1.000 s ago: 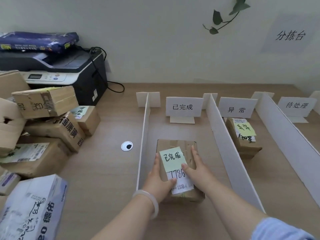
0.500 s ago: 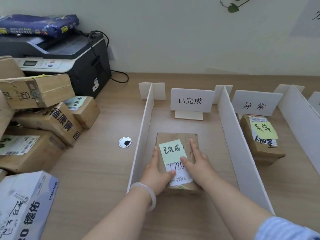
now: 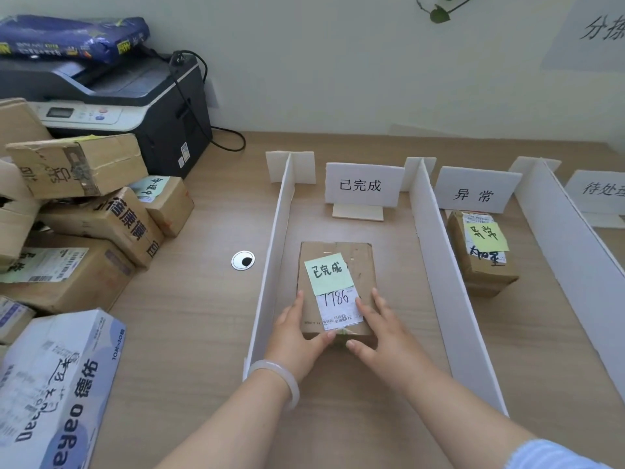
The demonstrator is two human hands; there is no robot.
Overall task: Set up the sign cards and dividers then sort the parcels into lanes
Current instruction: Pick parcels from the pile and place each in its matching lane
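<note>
At the left edge of the frame a pile of cardboard parcels (image 3: 77, 211) is stacked on the wooden table (image 3: 189, 316), with a blue-and-white carton (image 3: 50, 384) in the lower left corner. In the upper left a printer (image 3: 118, 106) is seen, and a blue bag (image 3: 67, 35) is laid on top of it. Just right of a round cable grommet (image 3: 242, 260), the first white divider (image 3: 274, 265) is stood upright.

In the lane beyond it, at centre frame, a flat parcel (image 3: 360, 262) is laid on the table, marked with a green note (image 3: 328, 272). It is touched by both hands at its near end. The left hand (image 3: 297, 336) is placed against its left side, fingers straight, thumb on the near corner. The right hand (image 3: 382, 336) is spread wide, fingers laid flat on its right part. A sign card (image 3: 363, 185) is stood at the far end of this lane.

Past the second divider (image 3: 446, 272), another sign card (image 3: 475, 191) and a second noted parcel (image 3: 480, 265) are found. At the right edge a third divider (image 3: 575, 248) and a third sign card (image 3: 598, 191) are partly cut off.
</note>
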